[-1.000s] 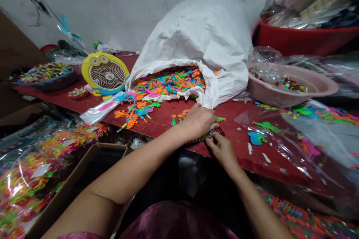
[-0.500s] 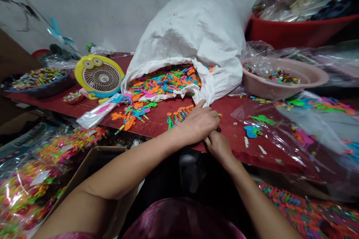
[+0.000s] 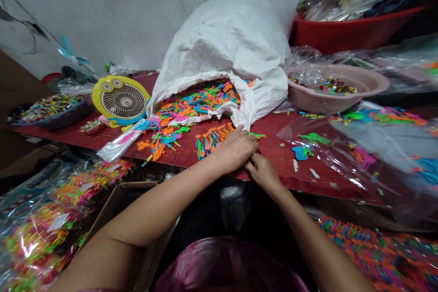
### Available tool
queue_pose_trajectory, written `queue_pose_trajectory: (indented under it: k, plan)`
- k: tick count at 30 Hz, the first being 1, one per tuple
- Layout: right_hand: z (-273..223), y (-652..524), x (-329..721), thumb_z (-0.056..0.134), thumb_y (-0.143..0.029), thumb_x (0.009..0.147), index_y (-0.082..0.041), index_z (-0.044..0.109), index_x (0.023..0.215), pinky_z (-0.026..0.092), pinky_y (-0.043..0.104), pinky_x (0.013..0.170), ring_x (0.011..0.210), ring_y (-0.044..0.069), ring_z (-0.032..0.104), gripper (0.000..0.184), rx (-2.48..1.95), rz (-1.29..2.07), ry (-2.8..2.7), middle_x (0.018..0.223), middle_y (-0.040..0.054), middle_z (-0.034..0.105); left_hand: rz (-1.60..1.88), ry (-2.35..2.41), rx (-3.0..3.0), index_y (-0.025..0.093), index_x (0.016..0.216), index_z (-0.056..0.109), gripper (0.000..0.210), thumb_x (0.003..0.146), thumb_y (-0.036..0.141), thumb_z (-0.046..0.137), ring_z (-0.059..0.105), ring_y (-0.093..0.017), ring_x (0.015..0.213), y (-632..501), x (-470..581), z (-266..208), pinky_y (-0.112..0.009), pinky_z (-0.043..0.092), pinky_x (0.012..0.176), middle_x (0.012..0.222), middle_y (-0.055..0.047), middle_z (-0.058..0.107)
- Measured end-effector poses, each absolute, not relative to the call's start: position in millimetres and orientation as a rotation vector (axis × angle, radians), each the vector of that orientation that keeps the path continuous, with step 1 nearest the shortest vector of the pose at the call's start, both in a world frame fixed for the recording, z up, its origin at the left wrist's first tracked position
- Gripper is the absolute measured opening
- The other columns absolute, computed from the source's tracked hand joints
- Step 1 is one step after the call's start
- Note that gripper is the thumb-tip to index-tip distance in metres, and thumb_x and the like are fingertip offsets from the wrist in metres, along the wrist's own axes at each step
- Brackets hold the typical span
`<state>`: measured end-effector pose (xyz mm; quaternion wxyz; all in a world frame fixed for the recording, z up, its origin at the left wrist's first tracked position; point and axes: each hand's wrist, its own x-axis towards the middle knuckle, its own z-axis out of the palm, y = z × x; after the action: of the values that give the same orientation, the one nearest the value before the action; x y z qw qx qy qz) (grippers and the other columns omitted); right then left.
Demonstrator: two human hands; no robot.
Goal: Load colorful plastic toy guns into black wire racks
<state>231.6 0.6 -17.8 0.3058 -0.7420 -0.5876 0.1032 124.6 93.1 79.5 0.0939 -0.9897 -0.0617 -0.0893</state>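
Note:
My left hand (image 3: 235,149) lies over the right end of a row of small bright plastic toys (image 3: 212,140) at the table's front edge. Its fingers are closed and curl down, hiding what is under them. Right against it is my right hand (image 3: 264,172), thumb and fingers pinched together at the left fingertips. Whatever sits between the two hands is too covered to make out. A green piece (image 3: 256,135) pokes out just beyond the left knuckles. Behind the hands, a big white sack (image 3: 226,41) gapes, with colourful toy pieces (image 3: 201,102) spilling toward me.
A yellow fan (image 3: 125,100) and a dark basin of small pieces (image 3: 58,116) stand left. To the right are a pink basin (image 3: 366,82), a red tub (image 3: 349,32) and clear plastic bags (image 3: 328,155) with toys. Bagged toys (image 3: 65,219) and a cardboard box (image 3: 118,196) sit below the table edge.
The whole view has shifted a little, so most things on the table appear further left. More of the toy row shows beside my left hand. Both hands stay together.

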Motion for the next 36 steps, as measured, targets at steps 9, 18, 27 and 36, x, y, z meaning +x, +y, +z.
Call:
queue_pose_trajectory:
  k: [9,18,27,36]
  plan:
    - [-27.7,8.5,233.1,0.045,-0.029,0.09,-0.02,0.066,0.11,0.044,0.029,0.071,0.08,0.019,0.062,0.03,-1.774,0.332,-1.405,0.093,0.0068,0.07,-0.276,-0.585,-3.178,0.02,0.113,0.068,0.026,0.095,0.028,0.052,0.065,-0.02,0.097,117.6,110.8,55.7,-0.027,0.048,0.075,0.105,-0.006,0.07]
    - [-25.1,26.8,224.9,0.059,-0.04,0.084,-0.019,0.061,0.097,0.046,0.026,0.061,0.062,0.012,0.052,0.025,-1.554,0.366,-1.203,0.081,0.0016,0.06,-0.777,-0.957,-3.24,0.016,0.12,0.066,0.031,0.091,0.025,0.059,0.066,-0.018,0.096,113.3,110.9,68.3,-0.027,0.05,0.085,0.106,-0.008,0.071]
    - [-18.0,7.0,230.1,0.06,-0.039,0.077,-0.019,0.056,0.109,0.046,0.029,0.063,0.066,0.015,0.054,0.038,-1.668,0.298,-1.083,0.086,0.0025,0.063,-1.429,-1.077,-3.492,0.015,0.108,0.072,0.027,0.083,0.025,0.068,0.068,-0.017,0.089,104.6,125.3,55.3,-0.026,0.052,0.082,0.101,-0.007,0.075]
    - [-21.5,-14.6,251.7,0.063,-0.043,0.071,-0.019,0.057,0.094,0.042,0.027,0.051,0.052,0.017,0.055,0.034,-1.678,0.625,-0.857,0.061,-0.0014,0.061,-1.863,-1.86,-3.595,0.011,0.127,0.06,0.043,0.087,0.027,0.06,0.058,-0.01,0.059,84.5,157.2,10.7,-0.02,0.048,0.055,0.078,-0.002,0.068]
